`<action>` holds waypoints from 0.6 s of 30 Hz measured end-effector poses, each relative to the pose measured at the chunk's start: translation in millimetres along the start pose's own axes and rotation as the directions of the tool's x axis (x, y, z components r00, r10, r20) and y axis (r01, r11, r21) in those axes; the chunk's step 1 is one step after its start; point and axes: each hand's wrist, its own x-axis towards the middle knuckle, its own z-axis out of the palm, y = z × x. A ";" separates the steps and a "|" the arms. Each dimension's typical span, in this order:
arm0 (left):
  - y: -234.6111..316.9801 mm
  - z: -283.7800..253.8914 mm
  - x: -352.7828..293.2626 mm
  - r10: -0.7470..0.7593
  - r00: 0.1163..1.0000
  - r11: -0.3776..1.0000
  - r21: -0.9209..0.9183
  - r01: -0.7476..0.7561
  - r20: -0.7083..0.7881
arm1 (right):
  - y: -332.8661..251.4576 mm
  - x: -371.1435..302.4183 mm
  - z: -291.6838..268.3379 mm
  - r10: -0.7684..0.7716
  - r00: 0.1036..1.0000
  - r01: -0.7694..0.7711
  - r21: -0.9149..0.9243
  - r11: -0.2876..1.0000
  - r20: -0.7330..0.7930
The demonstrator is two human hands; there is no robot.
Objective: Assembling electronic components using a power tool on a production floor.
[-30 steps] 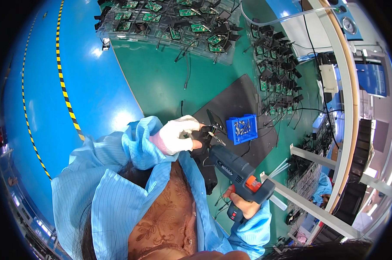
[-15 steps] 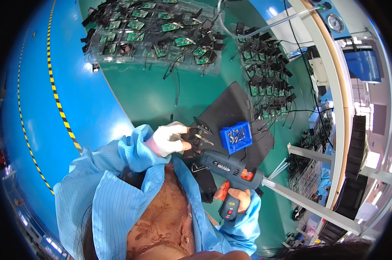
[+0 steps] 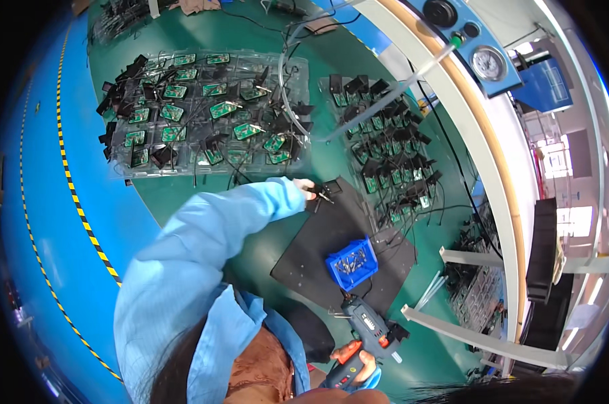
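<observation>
Clear tray (image 3: 203, 108) of green boards sits toward the counter's (image 3: 183, 195) far left. Left hand (image 3: 307, 189), mostly hidden by blue sleeve, pinches a small black part (image 3: 331, 190) at the black mat's (image 3: 331, 236) far corner. Blue bin (image 3: 351, 262) on mat. Right hand (image 3: 355, 360) clenched on glue gun (image 3: 365, 330) near the counter's near edge.

You see a bright, evenly lit scene with soft, weak shadows. Glare washes out the windows at the right edge of the frame. Fisheye distortion bends straight lines toward the rim, and the corners fall black.
</observation>
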 end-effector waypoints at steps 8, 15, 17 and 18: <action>28.5 12.2 -52.1 0.091 0.930 0.688 0.697 0.200 -0.356 | -5.8 16.9 24.5 -0.030 0.999 0.028 -0.060 0.998 -0.026; 30.1 -126.5 -170.9 -0.037 0.904 0.729 -0.630 -0.268 -0.427 | -6.3 29.4 18.4 -0.021 0.993 0.021 -0.004 1.000 0.115; 38.6 -157.6 -169.5 -0.293 0.719 0.681 -0.666 -0.306 -0.630 | -1.5 30.3 18.6 -0.050 0.993 0.049 0.011 0.999 0.108; 89.3 -139.3 -194.7 -0.411 0.607 0.692 -0.666 -0.278 -0.681 | -0.5 30.4 22.1 -0.041 0.993 0.039 0.022 0.999 0.111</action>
